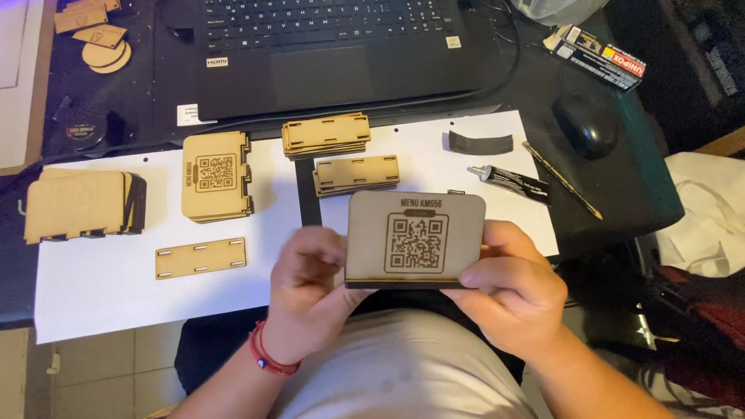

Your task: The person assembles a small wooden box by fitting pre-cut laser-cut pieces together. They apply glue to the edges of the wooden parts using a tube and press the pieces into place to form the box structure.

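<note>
I hold a light wooden plaque (415,237) with rounded top corners and an engraved square code pattern, upright over my lap. My left hand (310,291) grips its lower left edge; a red cord bracelet sits on that wrist. My right hand (516,291) grips its lower right edge. A dark strip runs along the plaque's bottom edge.
White paper sheets (101,287) cover the dark desk. On them lie a stack of engraved panels (216,177), a slotted wooden strip (200,257), two piles of slotted pieces (326,136) (357,174), a glue tube (512,183) and a pencil (563,180). More panels (77,206) lie left. A laptop (326,46) and mouse (586,126) sit behind.
</note>
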